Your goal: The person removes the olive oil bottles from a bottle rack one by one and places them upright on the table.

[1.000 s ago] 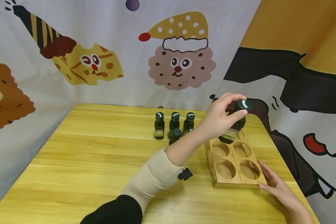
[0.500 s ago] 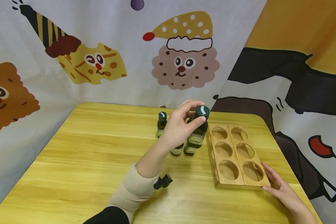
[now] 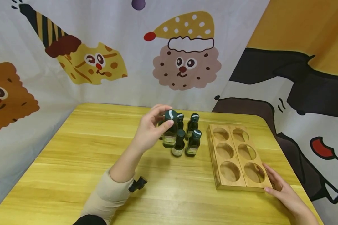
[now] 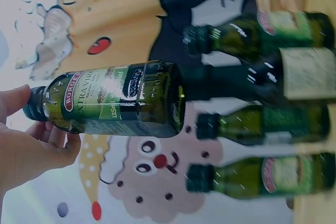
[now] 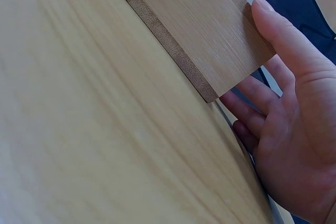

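Note:
My left hand (image 3: 150, 131) pinches a small olive oil bottle (image 3: 169, 139) by its dark green cap. It hangs upright among the other bottles; whether its base touches the table is unclear. In the left wrist view the held bottle (image 4: 118, 100) shows a green BORGES label. Several similar dark bottles stand close by, among them one in front with a pale label (image 3: 177, 150) and one to its right (image 3: 192, 146). Another, behind my left fingers, is mostly hidden. At the right, my right hand (image 3: 283, 190) holds the near right corner of a wooden rack (image 3: 236, 159) with round holes.
The rack's six-hole top holds no bottles. A yellow wooden table (image 3: 87, 162) carries everything, and a cartoon-printed cloth (image 3: 107, 93) hangs behind its far edge. A black wrist camera (image 3: 138, 184) sits on the left sleeve.
My left hand has carried the bottle leftward from above the rack, past the right-hand bottles, to the left side of the group. The right hand stays at the rack's corner.

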{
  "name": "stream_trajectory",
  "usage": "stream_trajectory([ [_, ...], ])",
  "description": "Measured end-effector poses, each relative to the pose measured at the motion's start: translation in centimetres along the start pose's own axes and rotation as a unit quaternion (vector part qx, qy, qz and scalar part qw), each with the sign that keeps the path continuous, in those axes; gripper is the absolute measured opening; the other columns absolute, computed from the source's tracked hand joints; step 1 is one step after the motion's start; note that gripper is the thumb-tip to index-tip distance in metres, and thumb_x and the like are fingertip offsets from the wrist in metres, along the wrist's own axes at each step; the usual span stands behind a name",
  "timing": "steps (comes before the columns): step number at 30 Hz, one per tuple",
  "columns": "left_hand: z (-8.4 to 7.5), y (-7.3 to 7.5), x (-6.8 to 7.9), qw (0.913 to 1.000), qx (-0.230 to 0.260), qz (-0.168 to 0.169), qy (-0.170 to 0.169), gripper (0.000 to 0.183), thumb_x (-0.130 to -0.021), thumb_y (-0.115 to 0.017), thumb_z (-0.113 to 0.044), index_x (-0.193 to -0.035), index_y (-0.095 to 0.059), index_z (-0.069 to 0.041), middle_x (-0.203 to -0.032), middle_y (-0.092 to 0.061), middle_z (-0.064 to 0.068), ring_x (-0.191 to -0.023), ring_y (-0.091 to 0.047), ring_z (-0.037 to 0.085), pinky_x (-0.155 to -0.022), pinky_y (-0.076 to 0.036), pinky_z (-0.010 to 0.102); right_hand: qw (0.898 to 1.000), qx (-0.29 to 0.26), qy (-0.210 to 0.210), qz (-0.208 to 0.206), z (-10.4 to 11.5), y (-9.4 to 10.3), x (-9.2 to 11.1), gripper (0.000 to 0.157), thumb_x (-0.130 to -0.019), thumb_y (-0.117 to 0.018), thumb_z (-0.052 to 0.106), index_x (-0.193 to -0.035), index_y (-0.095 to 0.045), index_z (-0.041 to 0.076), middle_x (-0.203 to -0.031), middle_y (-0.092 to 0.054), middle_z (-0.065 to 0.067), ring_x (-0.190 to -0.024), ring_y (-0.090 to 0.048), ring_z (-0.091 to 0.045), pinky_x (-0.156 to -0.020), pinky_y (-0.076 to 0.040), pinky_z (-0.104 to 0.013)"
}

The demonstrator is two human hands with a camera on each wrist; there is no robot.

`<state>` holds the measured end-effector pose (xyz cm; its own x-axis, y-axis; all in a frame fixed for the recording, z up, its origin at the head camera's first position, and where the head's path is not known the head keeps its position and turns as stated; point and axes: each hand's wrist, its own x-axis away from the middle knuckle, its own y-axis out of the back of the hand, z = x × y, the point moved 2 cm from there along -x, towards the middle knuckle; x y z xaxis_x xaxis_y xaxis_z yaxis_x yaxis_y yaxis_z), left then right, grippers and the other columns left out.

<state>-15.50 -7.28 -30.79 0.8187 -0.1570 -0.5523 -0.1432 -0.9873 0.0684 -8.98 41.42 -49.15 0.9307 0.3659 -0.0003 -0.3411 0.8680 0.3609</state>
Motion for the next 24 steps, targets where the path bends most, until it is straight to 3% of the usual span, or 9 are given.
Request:
stream_trajectory([
  [6,1.5,1.0,0.5,0.9999,-0.013,-0.003,-0.001,0.029,-0.083,-0.065,0.013,-0.112,-0.059,0.011,-0.112,-0.056,0.019,-0.095,-0.057,0.022,-0.087,-0.049,0.040,1.000,-0.002,-0.002,0.000,0.1,0.0,0.1,0.076,-0.095,-0.048,-0.010,-0.155,-0.009,0.013,-0.152,-0.018,0.020,-0.126,-0.022,0.018,-0.093,-0.024,-0.006],
  [16,4.7,2.0,1.6,0.9960,-0.046,0.010,0.076,0.031,-0.083,-0.069,0.009,-0.112,-0.061,0.007,-0.112,-0.057,0.016,-0.100,-0.057,0.028,-0.088,-0.050,0.036,1.000,0.006,-0.013,-0.004,0.0,0.0,0.1,0.075,-0.096,-0.049,-0.008,-0.155,-0.010,0.016,-0.156,-0.014,0.014,-0.126,-0.022,0.018,-0.092,-0.025,-0.006],
  [24,6.8,2.2,2.3,0.9930,-0.051,0.014,0.105,0.032,-0.082,-0.070,0.007,-0.113,-0.061,0.007,-0.115,-0.055,0.017,-0.103,-0.055,0.029,-0.092,-0.048,0.039,1.000,0.004,-0.005,-0.005,-0.1,0.1,0.1,0.075,-0.095,-0.049,-0.010,-0.155,-0.010,0.014,-0.151,-0.020,0.020,-0.127,-0.022,0.017,-0.092,-0.025,-0.006],
])
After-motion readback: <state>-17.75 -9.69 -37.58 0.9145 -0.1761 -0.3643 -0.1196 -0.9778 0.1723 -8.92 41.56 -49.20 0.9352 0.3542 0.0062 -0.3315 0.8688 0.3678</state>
